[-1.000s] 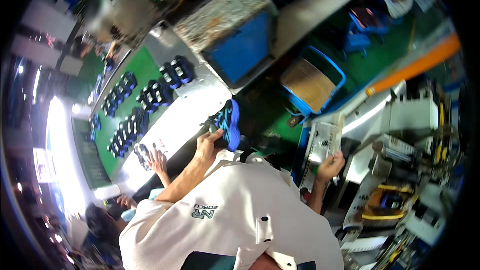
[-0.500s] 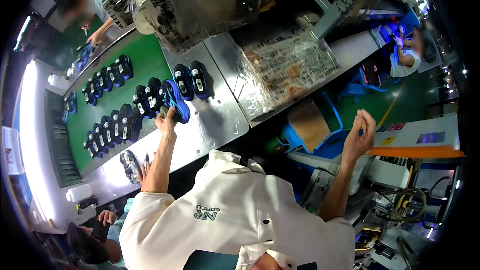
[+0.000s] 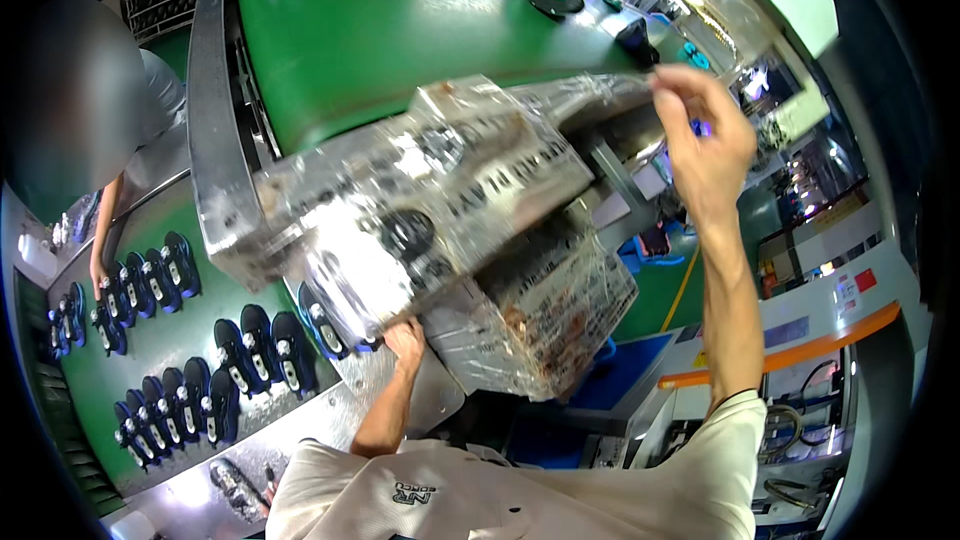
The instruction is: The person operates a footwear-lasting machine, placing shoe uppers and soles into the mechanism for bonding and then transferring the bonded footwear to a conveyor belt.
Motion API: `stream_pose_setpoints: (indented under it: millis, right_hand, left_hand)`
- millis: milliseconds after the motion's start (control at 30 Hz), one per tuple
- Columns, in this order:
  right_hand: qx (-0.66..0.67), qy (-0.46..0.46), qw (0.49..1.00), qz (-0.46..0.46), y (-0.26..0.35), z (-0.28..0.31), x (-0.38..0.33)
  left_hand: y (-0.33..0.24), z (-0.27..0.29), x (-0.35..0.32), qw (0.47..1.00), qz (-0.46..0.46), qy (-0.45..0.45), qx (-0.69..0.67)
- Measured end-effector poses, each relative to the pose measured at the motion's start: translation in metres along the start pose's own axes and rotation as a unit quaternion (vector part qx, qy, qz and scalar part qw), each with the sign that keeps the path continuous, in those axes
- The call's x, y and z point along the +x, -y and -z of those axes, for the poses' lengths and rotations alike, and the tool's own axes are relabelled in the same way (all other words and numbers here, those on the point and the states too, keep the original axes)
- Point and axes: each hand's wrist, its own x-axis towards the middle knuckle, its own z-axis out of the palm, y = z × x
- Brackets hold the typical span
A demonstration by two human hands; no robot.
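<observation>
My left hand (image 3: 405,340) reaches in at the lower edge of a bulky machine head (image 3: 440,190) wrapped in clear, printed plastic. Its fingers are bent closed, and the machine and a shoe hide what they hold, if anything. A black and blue sports shoe (image 3: 322,320) stands just left of it, partly under the machine. My right hand (image 3: 708,145) is raised at the far right end of the wrapped machine. Its fingers are curled, with thumb and fingertips drawn together near the plastic; whether they touch it I cannot tell.
Rows of black and blue shoes (image 3: 170,405) stand on the green surface at the left. A co-worker's hand (image 3: 98,275) reaches among them. A second wrapped block (image 3: 545,315) sits right of my left hand. Beyond the machine runs a green belt (image 3: 350,50) carrying shoes.
My view has swung up and left, bringing the far belt into sight. My left hand has moved from the blue-soled shoe to the machine's lower edge. My right hand has risen beside the wrapped machine.
</observation>
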Motion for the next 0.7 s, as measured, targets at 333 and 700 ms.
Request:
stream_pose_setpoints:
  millis: [333,700]
  right_hand:
    - [-0.274,0.206,0.832,0.436,0.004,-0.215,0.175]
    - [-0.265,0.125,0.795,0.531,-0.041,-0.343,0.243]
  left_hand:
    - [-0.016,0.007,-0.004,0.976,0.095,0.171,-0.097]
    - [0.014,0.1,-0.056,0.928,0.192,0.241,-0.208]
